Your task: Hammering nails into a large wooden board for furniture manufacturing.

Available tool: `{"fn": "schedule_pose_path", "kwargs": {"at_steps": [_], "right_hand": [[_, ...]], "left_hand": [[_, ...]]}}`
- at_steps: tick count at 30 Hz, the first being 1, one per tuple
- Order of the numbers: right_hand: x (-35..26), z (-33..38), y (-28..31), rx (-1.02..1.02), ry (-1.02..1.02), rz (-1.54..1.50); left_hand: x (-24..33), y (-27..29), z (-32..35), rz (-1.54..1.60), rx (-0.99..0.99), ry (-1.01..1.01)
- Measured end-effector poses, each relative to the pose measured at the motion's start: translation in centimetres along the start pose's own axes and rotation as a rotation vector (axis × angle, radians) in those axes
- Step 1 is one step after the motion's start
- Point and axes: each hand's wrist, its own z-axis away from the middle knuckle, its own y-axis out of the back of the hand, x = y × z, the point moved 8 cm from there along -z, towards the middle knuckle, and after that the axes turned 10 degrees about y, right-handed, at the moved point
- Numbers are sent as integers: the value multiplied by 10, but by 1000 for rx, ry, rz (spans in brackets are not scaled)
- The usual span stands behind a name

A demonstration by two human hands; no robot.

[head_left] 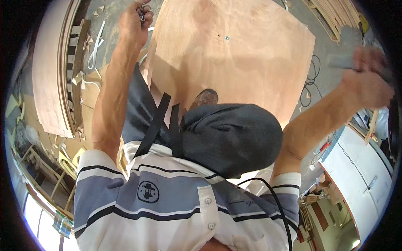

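Large bare plywood sheet (234, 54) surface open to reach; curved stacked wooden frame (71, 71) blocks left, bent dark-trousered knee (232, 138) crowds near edge.

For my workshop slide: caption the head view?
Left hand grips small metal bits; blurred right hand holds a grey tool above plywood sheet.

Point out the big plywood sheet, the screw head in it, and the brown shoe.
Large pale plywood sheet (247, 62), head view, on its bare middle face.
Small silvery screw head (227, 38), head view, on its centre.
Brown leather shoe (204, 98), head view, on the toe top.
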Motion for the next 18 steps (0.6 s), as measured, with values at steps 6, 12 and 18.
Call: {"fn": "schedule_pose_path", "kwargs": {"at_steps": [6,12,18], "right_hand": [[151,261,-3,-319,-130,544],[122,202,-10,-138,-851,727],[-7,68,-26,450,-234,157]], "left_hand": [[-53,20,5,206,42,223],[-63,47,27,110,166,263],[-78,16,5,206,2,285]]}}
